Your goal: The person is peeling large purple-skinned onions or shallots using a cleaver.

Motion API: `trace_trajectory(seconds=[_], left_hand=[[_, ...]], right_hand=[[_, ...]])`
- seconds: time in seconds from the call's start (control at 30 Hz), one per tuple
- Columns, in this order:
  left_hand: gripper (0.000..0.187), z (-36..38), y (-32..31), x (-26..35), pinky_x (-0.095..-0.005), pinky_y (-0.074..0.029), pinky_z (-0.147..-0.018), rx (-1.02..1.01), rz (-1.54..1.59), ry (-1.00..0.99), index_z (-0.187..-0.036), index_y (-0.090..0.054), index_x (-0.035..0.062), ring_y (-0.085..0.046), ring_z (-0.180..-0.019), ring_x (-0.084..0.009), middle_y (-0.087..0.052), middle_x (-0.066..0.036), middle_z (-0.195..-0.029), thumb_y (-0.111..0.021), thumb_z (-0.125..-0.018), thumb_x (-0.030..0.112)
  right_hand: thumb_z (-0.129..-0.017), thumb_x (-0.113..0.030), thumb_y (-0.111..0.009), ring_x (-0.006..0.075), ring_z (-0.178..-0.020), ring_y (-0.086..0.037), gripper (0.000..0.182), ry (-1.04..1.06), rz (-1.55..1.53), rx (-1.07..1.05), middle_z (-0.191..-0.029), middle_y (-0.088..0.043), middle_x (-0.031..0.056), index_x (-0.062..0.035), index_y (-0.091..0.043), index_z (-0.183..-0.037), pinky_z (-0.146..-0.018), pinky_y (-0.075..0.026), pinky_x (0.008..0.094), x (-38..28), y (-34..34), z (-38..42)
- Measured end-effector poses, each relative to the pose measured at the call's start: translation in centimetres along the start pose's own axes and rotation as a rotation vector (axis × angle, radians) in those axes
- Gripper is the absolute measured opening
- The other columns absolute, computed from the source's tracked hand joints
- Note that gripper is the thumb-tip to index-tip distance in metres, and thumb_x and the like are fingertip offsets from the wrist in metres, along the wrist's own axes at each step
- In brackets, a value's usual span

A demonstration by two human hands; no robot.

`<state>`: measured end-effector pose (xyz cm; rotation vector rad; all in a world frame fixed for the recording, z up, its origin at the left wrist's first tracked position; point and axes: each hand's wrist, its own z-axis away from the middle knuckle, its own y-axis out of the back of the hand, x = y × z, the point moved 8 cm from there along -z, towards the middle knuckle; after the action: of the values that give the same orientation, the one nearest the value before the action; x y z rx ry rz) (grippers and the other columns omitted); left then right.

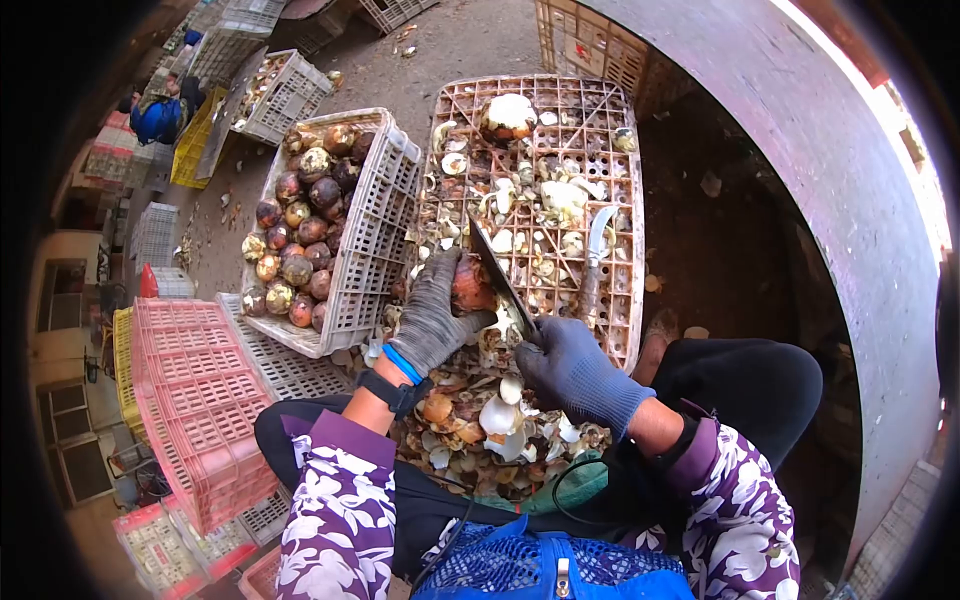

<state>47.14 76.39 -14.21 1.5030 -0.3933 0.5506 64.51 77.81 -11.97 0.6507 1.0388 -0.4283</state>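
Note:
My left hand [440, 318], in a grey glove, is closed around a reddish-brown bulb [470, 284] above the near part of an upturned plastic crate [632, 250]. In my right hand [580, 368], in a blue-grey glove, is the handle of a knife; its dark blade [497, 272] points away from me and lies against the bulb's right side. A curved knife [597, 245] rests on the crate, right of the blade. White and brown peelings [505, 415] are heaped below my hands. Farther back on the crate sits a partly trimmed bulb [508, 117].
At left, a tilted crate [385, 215] is full of brown bulbs [312, 225]. Stacked pink crates [195, 390] stand nearer on that side. A grey panel [800, 170] curves along the right. Another person in blue [157, 120] is at far left.

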Motion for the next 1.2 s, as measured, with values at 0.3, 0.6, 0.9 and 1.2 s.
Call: trace_trajectory(seconds=[0.3,0.6,0.9,1.2], left_hand=[[0.097,0.7,0.6,0.4,-0.0422,-0.033,-0.107,0.018,-0.081,-0.002,-0.140,-0.029,0.0021,-0.042,-0.124,-0.0365,-0.042,-0.022,-0.133,-0.084,-0.063,0.026],[0.096,0.5,0.2,3.5,-0.0451,-0.030,-0.108,-0.055,-0.533,0.115,-0.139,-0.028,-0.0031,-0.037,-0.127,-0.0381,-0.037,-0.025,-0.137,-0.077,-0.063,0.031],[0.089,1.7,2.3,-2.9,-0.0372,-0.043,-0.097,0.182,0.174,0.095,-0.126,-0.039,0.0016,-0.052,-0.110,-0.0271,-0.050,-0.016,-0.118,-0.088,-0.054,0.021],[0.084,2.4,3.4,-6.0,-0.0329,-0.047,-0.093,0.262,0.815,0.253,-0.124,-0.039,0.0032,-0.053,-0.106,-0.0210,-0.049,-0.011,-0.115,-0.088,-0.058,0.016]], right_hand=[[-0.079,-0.024,-0.058,0.0432,-0.082,-0.061,0.032,-0.017,0.211,-0.008,-0.079,-0.060,0.0309,0.0076,-0.062,-0.078,-0.077,-0.049,0.0473,1.3,-2.1,-4.4],[-0.080,-0.023,-0.059,0.0429,-0.084,-0.061,0.029,0.039,0.333,0.062,-0.085,-0.062,0.0291,0.0053,-0.063,-0.083,-0.078,-0.049,0.0469,0.2,-2.8,-4.0],[-0.079,-0.023,-0.058,0.0440,-0.080,-0.061,0.031,-0.008,0.219,0.038,-0.078,-0.060,0.0311,0.0079,-0.062,-0.076,-0.077,-0.048,0.0476,0.9,-2.2,-4.0],[-0.083,-0.018,-0.057,0.0217,-0.056,-0.061,0.025,-0.191,-0.367,-0.069,-0.061,-0.059,0.0143,0.0071,-0.056,-0.079,-0.054,-0.050,0.0358,3.1,-4.2,-2.9]])
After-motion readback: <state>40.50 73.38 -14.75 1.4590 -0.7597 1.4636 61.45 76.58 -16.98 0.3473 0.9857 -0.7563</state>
